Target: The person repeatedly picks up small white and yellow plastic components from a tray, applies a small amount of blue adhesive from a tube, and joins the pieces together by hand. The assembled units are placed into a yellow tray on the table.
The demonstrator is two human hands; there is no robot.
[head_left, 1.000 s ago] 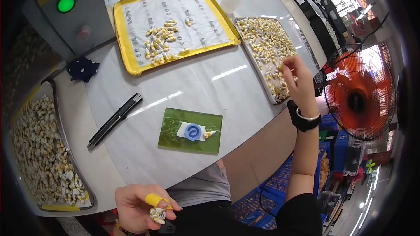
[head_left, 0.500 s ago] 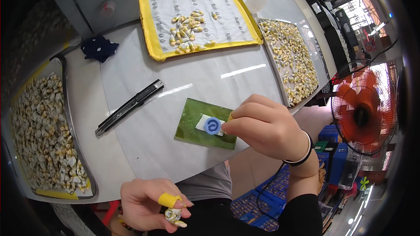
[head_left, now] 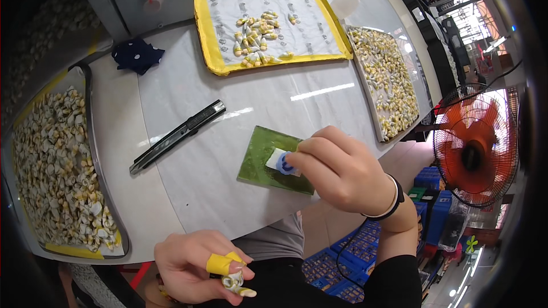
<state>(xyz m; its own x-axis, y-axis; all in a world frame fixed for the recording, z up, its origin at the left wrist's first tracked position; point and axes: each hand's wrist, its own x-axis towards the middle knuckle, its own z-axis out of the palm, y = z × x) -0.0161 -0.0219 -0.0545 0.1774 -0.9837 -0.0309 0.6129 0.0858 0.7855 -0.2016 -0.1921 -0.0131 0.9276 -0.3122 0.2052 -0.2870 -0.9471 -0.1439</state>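
Observation:
My left hand [head_left: 191, 262], with yellow tape round a finger, pinches a small shell-like piece [head_left: 233, 281] in white, yellow and grey-green near the table's front edge. Over a green rectangular plate [head_left: 256, 162], my right hand [head_left: 342, 174] is closed, its fingertips at a small round blue cap [head_left: 283, 163]. That cap is on a white patch [head_left: 274, 158] on the plate. Fingers cover the cap's right side and part of the plate's right edge. To the plate's left lies a black utility knife [head_left: 178, 137].
Similar pieces fill a tray [head_left: 90, 154] at left and another tray [head_left: 368, 100] at right. A yellow-rimmed, paper-lined tray [head_left: 208, 57] at the back holds fewer. Dark dotted cloth [head_left: 138, 55], a whitish bottle [head_left: 346, 4], an orange fan [head_left: 474, 154] and blue crates [head_left: 357, 251] stand around.
My right fingertips have moved from beside the blue cap onto its right side, covering part of it. The whole view has shifted slightly. The left hand still holds its piece.

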